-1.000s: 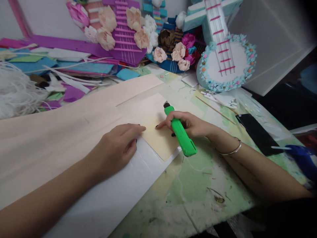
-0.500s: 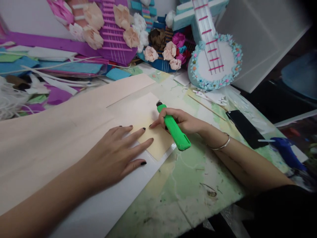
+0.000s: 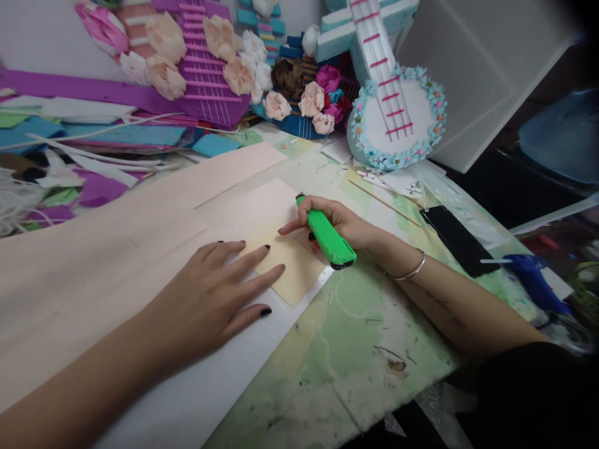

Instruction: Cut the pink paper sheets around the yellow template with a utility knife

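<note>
My left hand [image 3: 213, 284] lies flat with its fingers spread, pressing on a small pale yellow card [image 3: 297, 280] and the large peach sheet [image 3: 107, 249] around it. In my right hand [image 3: 337, 224] is a green utility knife [image 3: 331, 240], held between thumb and fingers with its dark tip pointing up and away. The index finger of that hand stretches out and touches the card's right part. Whether the blade is out cannot be made out. A white sheet [image 3: 196, 393] shows under the peach one, along the table's near side.
Flower-trimmed paper instruments stand at the back, among them a light blue banjo [image 3: 388, 125] and a purple guitar [image 3: 210, 75]. Coloured scraps [image 3: 93, 181] pile up at the left. A wooden stick [image 3: 384, 201], a black phone [image 3: 456, 240] and a blue glue gun [image 3: 538, 284] lie at the right.
The knife has turned slightly in my right hand, and its rear end sits a little higher. My left hand stays on the card. The whole view has shifted slightly.
</note>
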Motion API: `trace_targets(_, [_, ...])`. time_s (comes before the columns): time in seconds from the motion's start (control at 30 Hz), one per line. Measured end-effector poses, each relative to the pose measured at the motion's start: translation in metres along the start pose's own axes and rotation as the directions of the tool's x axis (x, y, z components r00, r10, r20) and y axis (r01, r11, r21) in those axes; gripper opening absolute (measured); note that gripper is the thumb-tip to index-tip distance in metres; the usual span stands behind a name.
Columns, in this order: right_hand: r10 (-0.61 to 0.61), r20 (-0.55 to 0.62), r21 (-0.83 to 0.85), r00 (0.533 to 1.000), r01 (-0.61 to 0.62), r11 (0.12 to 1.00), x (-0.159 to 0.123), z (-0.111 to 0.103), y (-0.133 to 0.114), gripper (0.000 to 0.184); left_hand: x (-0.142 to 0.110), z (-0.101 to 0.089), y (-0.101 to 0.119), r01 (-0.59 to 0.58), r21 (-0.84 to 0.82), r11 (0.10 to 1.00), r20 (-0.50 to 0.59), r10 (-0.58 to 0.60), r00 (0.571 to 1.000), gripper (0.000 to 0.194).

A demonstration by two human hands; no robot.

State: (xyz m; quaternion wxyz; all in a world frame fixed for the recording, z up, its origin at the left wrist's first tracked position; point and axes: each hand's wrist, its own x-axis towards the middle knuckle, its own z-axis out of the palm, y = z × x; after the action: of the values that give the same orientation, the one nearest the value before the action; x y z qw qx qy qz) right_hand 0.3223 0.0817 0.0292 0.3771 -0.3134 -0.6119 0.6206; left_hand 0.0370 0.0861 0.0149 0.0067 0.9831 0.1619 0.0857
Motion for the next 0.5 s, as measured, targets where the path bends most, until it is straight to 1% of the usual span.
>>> trace_targets(0.13, [-0.018,-0.026,-0.029,1.0,0.017,0.999,0.001,0.002,0.002,0.028,0.002,-0.006,0.005,0.013,0.003,1.0,0.006,-0.013,1.0,0.043])
trace_targets(0.2, [-0.021,-0.064,-0.022,0.998,0.02,1.0,0.002,0.003,0.004,0.033,0.007,-0.009,0.007,0.0,0.005,1.0,-0.005,0.0,1.0,0.042])
trace_targets(0.3, [-0.005,-0.134,0.002,0.991,0.005,1.0,0.003,0.003,0.007,0.033,0.02,-0.014,0.008,-0.038,0.036,0.999,-0.018,0.039,0.999,0.04])
trace_targets(0.37, [-0.001,-0.16,0.005,0.987,0.002,1.0,0.004,0.003,0.008,0.033,0.03,-0.016,0.009,-0.05,0.085,0.995,0.018,0.049,0.999,0.035])
trace_targets(0.4, [-0.006,-0.171,0.003,0.985,0.006,1.0,0.004,0.003,0.008,0.034,0.036,-0.017,0.01,-0.054,0.107,0.993,0.053,0.049,0.997,0.03])
trace_targets(0.47, [-0.022,-0.19,0.006,0.982,0.024,1.0,0.004,0.003,0.006,0.032,0.044,-0.019,0.014,-0.044,0.14,0.989,0.126,0.026,0.992,0.024])
trace_targets(0.5, [-0.037,-0.195,0.009,0.98,0.039,0.999,0.004,0.003,0.005,0.031,0.048,-0.02,0.016,-0.023,0.148,0.989,0.15,0.001,0.989,0.025])
